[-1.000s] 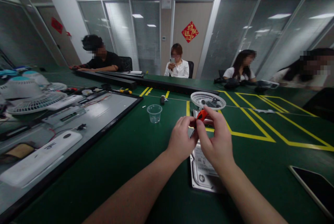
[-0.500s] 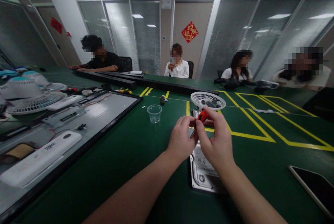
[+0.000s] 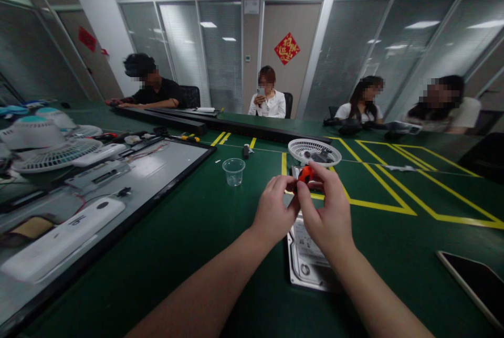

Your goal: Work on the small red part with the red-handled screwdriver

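Above a silver hard drive (image 3: 309, 259) lying on the green table, both of my hands come together on a small screwdriver (image 3: 305, 174) with an orange-red and black handle. My right hand (image 3: 328, 207) is closed, thumb and fingers pinching the handle. My left hand (image 3: 275, 209) is closed too, its fingertips meeting at the lower end of the screwdriver, where the shaft is mostly hidden. The hands cover the upper part of the drive. Just beyond them sits a white round grille (image 3: 314, 152) with small dark parts in it.
A clear plastic cup (image 3: 233, 172) stands left of my hands. Further left, a framed panel (image 3: 173, 162) carries a white power strip (image 3: 65, 238), fan parts (image 3: 51, 141) and wires. A phone (image 3: 474, 288) lies at right. Several people sit behind a long black bar (image 3: 252, 129).
The orange-red handle has turned slightly between my fingers. Both hands stay in nearly the same place over the drive.
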The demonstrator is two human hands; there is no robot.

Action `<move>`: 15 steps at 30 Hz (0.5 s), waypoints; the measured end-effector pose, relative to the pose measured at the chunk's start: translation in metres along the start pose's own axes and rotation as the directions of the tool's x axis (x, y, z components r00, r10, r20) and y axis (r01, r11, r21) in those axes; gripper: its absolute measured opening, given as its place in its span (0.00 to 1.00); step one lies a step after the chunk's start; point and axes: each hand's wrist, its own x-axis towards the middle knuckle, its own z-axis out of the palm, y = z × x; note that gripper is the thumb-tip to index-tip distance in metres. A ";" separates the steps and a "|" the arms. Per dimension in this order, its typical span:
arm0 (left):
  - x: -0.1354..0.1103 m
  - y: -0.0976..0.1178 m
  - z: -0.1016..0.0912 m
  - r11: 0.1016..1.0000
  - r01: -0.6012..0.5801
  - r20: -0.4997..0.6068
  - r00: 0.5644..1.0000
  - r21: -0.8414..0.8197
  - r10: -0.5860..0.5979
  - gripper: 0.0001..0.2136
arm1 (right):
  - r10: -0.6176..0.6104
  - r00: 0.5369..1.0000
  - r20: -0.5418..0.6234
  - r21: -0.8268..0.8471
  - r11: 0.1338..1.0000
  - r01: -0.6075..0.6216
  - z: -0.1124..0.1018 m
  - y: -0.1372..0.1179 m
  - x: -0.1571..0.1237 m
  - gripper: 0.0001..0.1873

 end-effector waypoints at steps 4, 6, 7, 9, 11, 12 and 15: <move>0.000 0.002 0.000 1.000 -0.017 0.047 0.999 -0.013 0.018 0.07 | 0.003 1.000 0.014 0.026 1.000 -0.004 0.001 0.001 -0.001 0.23; -0.001 0.002 0.000 1.000 -0.011 0.046 0.999 -0.016 0.012 0.09 | -0.005 1.000 0.017 0.021 1.000 0.004 0.001 0.001 0.000 0.21; -0.001 0.002 0.000 1.000 -0.007 0.036 0.999 -0.014 0.008 0.09 | -0.006 1.000 0.016 0.016 1.000 0.006 0.000 0.001 0.000 0.21; -0.001 0.001 0.001 1.000 -0.004 0.009 1.000 -0.002 0.004 0.10 | -0.007 1.000 0.011 0.001 1.000 0.007 0.000 0.001 0.001 0.20; -0.001 0.000 0.001 1.000 -0.009 -0.011 1.000 0.010 0.009 0.09 | -0.011 1.000 0.009 -0.016 1.000 0.011 0.000 0.001 0.001 0.20; -0.001 -0.001 0.001 1.000 -0.012 -0.013 1.000 0.015 0.012 0.08 | -0.011 1.000 0.008 -0.020 1.000 0.011 -0.001 0.001 0.001 0.20; -0.001 0.000 0.000 1.000 -0.016 0.003 1.000 0.012 0.016 0.07 | 0.003 1.000 0.004 -0.002 1.000 -0.003 0.000 0.000 0.001 0.23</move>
